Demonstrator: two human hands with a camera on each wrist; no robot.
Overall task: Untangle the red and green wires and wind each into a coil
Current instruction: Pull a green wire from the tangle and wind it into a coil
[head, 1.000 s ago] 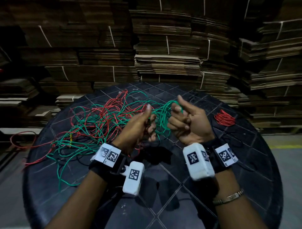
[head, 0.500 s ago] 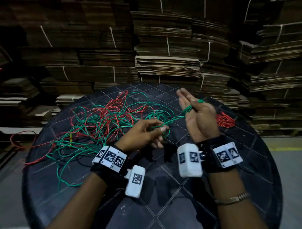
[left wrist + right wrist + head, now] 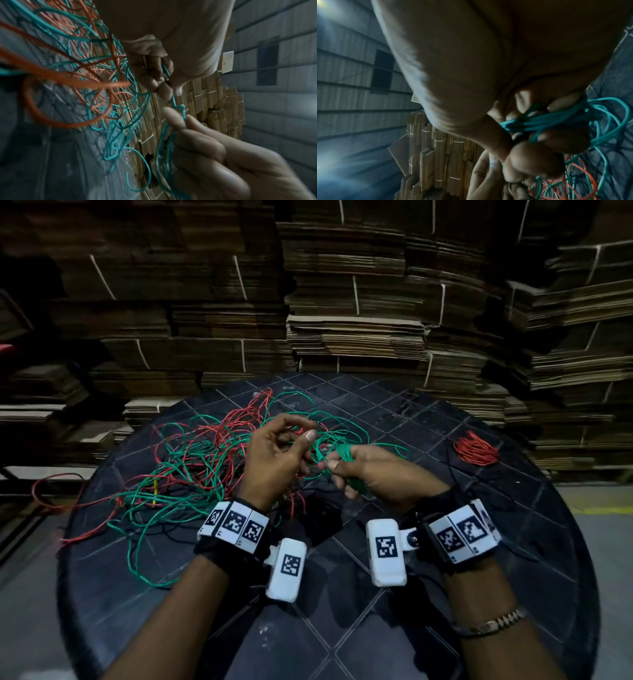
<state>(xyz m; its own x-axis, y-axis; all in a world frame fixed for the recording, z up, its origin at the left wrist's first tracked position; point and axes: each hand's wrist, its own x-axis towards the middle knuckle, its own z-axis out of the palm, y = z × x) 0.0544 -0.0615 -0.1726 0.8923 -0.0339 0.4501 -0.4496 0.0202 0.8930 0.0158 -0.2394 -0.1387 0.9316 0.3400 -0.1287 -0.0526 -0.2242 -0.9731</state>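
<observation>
A tangle of red wire (image 3: 236,422) and green wire (image 3: 178,470) sprawls over the left half of the round black table (image 3: 376,628). My right hand (image 3: 363,470) grips a bundle of green loops wound around its fingers; the bundle (image 3: 544,121) shows in the right wrist view. My left hand (image 3: 284,450) pinches a green strand (image 3: 178,106) between thumb and fingertips, and that strand runs to the right hand's fingers. The two hands are close together above the table's middle. A finished red coil (image 3: 476,448) lies at the table's right.
Stacks of flattened cardboard (image 3: 352,302) wall in the far side and both sides of the table. A loop of red wire (image 3: 51,487) hangs off the table's left edge. A yellow bit (image 3: 154,491) sits among the strands at the left.
My right hand came down and left from a raised, open-fingered pose and now clutches the green loops. My left hand rose and met it, pinching the green strand.
</observation>
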